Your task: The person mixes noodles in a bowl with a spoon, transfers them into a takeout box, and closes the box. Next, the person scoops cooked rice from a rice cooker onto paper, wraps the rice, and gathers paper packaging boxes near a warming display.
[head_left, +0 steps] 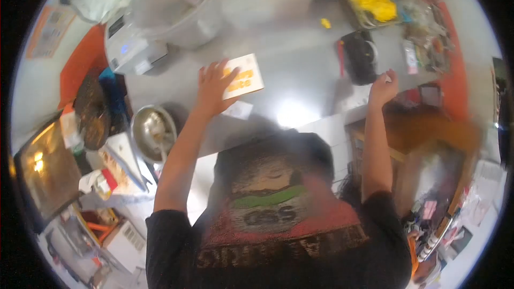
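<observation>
A white box with orange letters [247, 76] lies on the grey metal table [289, 59]. My left hand [214, 86] rests at its left side with the fingers apart, the thumb over the printed face. Below the box is a small white paper [238, 109]. Beside a black pouch [357, 58] at the table's right part, my right hand [384, 88] is closed, its fingers curled; a small pale spot shows at the fingertips, too small to name.
A white machine [134, 45] and a big clear plastic tub [184, 16] stand at the back left. A metal bowl [153, 131] is by the left edge. At the back right are a tray of yellow food [373, 4] and plastic bags [425, 27].
</observation>
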Motion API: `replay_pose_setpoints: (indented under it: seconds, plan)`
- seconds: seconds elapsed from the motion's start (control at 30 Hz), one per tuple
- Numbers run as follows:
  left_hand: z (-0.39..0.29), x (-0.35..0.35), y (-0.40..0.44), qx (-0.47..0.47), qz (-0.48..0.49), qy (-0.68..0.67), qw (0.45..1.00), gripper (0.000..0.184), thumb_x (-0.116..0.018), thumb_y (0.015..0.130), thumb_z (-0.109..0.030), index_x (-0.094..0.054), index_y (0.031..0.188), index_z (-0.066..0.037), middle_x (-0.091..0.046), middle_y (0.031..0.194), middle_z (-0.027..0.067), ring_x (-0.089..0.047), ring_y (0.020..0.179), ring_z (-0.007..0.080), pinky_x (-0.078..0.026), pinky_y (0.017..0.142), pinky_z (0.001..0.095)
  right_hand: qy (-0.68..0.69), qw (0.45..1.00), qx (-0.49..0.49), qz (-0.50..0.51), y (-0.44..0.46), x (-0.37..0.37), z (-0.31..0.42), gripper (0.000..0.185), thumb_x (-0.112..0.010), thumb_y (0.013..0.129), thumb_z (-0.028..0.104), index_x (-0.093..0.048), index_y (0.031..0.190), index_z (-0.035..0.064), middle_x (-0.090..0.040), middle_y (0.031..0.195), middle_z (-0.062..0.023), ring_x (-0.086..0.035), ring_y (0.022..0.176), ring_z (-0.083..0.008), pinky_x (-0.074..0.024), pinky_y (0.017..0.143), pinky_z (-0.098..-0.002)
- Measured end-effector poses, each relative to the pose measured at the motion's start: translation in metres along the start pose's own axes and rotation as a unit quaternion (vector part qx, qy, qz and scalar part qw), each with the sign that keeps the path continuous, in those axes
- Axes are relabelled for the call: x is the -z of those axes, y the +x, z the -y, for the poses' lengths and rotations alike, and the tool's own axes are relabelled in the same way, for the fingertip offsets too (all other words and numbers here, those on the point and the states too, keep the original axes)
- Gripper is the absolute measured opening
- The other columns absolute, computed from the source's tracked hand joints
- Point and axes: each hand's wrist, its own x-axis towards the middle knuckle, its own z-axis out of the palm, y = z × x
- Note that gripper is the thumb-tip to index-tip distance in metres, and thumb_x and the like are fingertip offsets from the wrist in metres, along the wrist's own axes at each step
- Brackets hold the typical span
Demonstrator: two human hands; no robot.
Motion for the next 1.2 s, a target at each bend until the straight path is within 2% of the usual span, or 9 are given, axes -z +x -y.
replay_pose_setpoints:
  seconds: [0.2,0.43,0.53,0.73,0.83,1.0,1.07,1.13,1.2]
  plan:
    - [-0.008,0.000,0.003,-0.008,-0.017,0.007,1.000,0.077,-0.076,0.071,-0.038,-0.049,0.141,-0.020,-0.031,0.153,0.0128,-0.030,0.136,0.0393,-0.018,0.112,0.0598,0.105,0.963,-0.050,0.244,0.057,0.009,-0.081,0.038,-0.067,0.089,0.017,-0.057,0.123,0.0032,-0.068,0.089,-0.0124,-0.065,0.080,-0.0176,-0.0509,0.072,-0.0310]
    - [-0.014,0.008,0.005,-0.018,-0.007,0.021,1.000,0.083,-0.078,0.067,-0.037,-0.048,0.141,-0.017,-0.030,0.153,0.0152,-0.032,0.135,0.0403,-0.020,0.111,0.0593,0.242,0.871,-0.180,0.387,0.074,0.006,-0.056,0.053,-0.073,0.085,0.015,-0.048,0.128,-0.0045,-0.065,0.077,-0.0050,-0.060,0.072,-0.0124,-0.0433,0.071,-0.0250]
    - [-0.016,0.011,0.009,-0.022,-0.007,0.024,0.999,0.085,-0.080,0.065,-0.037,-0.048,0.141,-0.018,-0.031,0.152,0.0160,-0.034,0.133,0.0398,-0.022,0.110,0.0587,0.367,0.836,-0.219,0.345,0.089,0.026,-0.047,0.051,-0.074,0.082,0.010,-0.051,0.125,-0.0029,-0.064,0.074,-0.0040,-0.058,0.072,-0.0106,-0.0403,0.070,-0.0232]
    - [-0.014,0.014,0.019,0.014,0.031,-0.015,0.999,0.090,-0.081,0.059,-0.037,-0.046,0.140,-0.019,-0.037,0.148,0.0154,-0.038,0.131,0.0368,-0.029,0.105,0.0537,0.161,0.874,-0.264,0.376,0.063,0.056,-0.064,0.019,-0.070,0.081,0.010,-0.067,0.098,0.0014,-0.062,0.069,-0.0029,-0.058,0.061,-0.0112,-0.0429,0.057,-0.0270]
    - [-0.012,0.009,0.021,0.011,0.000,-0.034,0.999,0.089,-0.081,0.057,-0.037,-0.047,0.137,-0.017,-0.041,0.143,0.0174,-0.040,0.129,0.0382,-0.030,0.104,0.0529,0.161,0.913,-0.196,0.319,0.045,0.033,-0.086,0.009,-0.070,0.077,0.010,-0.071,0.082,0.0028,-0.064,0.064,-0.0048,-0.058,0.054,-0.0140,-0.0429,0.050,-0.0298]
    - [-0.018,0.010,0.026,0.050,-0.043,-0.073,0.995,0.089,-0.081,0.059,-0.039,-0.046,0.138,-0.015,-0.045,0.139,0.0208,-0.044,0.125,0.0396,-0.031,0.103,0.0539,-0.102,0.946,-0.077,0.299,0.000,-0.011,-0.156,0.013,-0.073,0.069,0.012,-0.072,0.076,0.0007,-0.066,0.062,-0.0096,-0.063,0.056,-0.0144,-0.0517,0.056,-0.0297]
    - [-0.028,0.012,0.030,0.068,-0.072,-0.055,0.994,0.088,-0.081,0.061,-0.039,-0.046,0.138,-0.015,-0.045,0.138,0.0211,-0.044,0.125,0.0392,-0.032,0.102,0.0541,0.165,0.891,-0.229,0.356,-0.027,0.012,-0.061,0.012,-0.071,0.081,0.010,-0.070,0.087,-0.0010,-0.068,0.071,-0.0081,-0.062,0.058,-0.0147,-0.0510,0.055,-0.0292]
    - [-0.047,0.025,0.039,0.072,-0.090,-0.071,0.991,0.084,-0.080,0.063,-0.039,-0.048,0.136,-0.012,-0.046,0.135,0.0208,-0.046,0.123,0.0397,-0.033,0.099,0.0535,0.339,0.814,-0.185,0.434,-0.064,0.011,0.032,0.013,-0.069,0.086,0.011,-0.069,0.095,0.0008,-0.068,0.077,-0.0070,-0.063,0.069,-0.0129,-0.0507,0.060,-0.0266]
    - [-0.068,0.033,0.046,0.094,-0.090,-0.057,0.990,0.083,-0.079,0.063,-0.038,-0.049,0.136,-0.012,-0.047,0.134,0.0198,-0.047,0.121,0.0390,-0.034,0.097,0.0537,0.307,0.833,-0.067,0.456,-0.098,0.022,0.138,0.018,-0.071,0.084,0.013,-0.068,0.100,0.0041,-0.066,0.077,-0.0028,-0.061,0.068,-0.0105,-0.0512,0.064,-0.0270]
